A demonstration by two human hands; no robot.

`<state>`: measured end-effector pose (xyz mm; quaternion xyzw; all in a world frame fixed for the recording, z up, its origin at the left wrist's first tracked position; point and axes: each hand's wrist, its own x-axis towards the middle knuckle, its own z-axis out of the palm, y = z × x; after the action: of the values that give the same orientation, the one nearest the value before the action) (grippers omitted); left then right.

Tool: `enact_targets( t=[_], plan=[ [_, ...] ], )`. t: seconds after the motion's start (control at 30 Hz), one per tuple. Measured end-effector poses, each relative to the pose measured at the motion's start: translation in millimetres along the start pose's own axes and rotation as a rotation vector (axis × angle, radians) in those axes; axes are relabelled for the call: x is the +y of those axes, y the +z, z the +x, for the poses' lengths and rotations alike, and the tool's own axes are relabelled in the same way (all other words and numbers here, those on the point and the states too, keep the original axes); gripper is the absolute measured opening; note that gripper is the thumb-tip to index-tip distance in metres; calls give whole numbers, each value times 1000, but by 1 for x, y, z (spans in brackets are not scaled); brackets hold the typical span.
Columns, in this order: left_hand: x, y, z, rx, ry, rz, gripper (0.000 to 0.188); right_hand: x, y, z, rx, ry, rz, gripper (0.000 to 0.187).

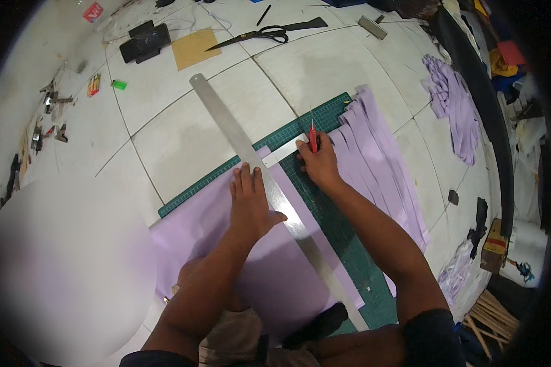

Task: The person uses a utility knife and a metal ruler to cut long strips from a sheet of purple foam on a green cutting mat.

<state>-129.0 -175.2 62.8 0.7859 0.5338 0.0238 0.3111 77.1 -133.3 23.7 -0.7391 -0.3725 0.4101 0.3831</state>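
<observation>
My right hand grasps red cutter; left hand spread flat, steadying ruler; uneven pressure might skew it on lilac fabric

The floor consists of white tiles with dark joints. On it lie a green cutting mat, black tailor's shears with their point upon a tan sheet, and, rightwards, a crumpled lilac fabric heap.

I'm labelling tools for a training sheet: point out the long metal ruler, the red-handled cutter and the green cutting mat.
Long metal ruler (pixel 277 196): head view, middle of its flat face.
Red-handled cutter (pixel 314 142): head view, its handle.
Green cutting mat (pixel 351 248): head view, a bare patch.
</observation>
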Motion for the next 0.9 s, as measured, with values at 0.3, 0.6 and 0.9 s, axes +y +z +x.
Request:
enact_targets(
  t=[0.3,0.6,0.9],
  plan=[
    [-2,9,1,8,7,97,127,-29,-20,-53,36,-1,237,42],
    [-13,9,5,-33,10,199,128,-14,-179,-223,197,146,100,45],
    [-10,27,15,21,57,277,124,61,-286,-436,653,347,-99,40]
  ],
)
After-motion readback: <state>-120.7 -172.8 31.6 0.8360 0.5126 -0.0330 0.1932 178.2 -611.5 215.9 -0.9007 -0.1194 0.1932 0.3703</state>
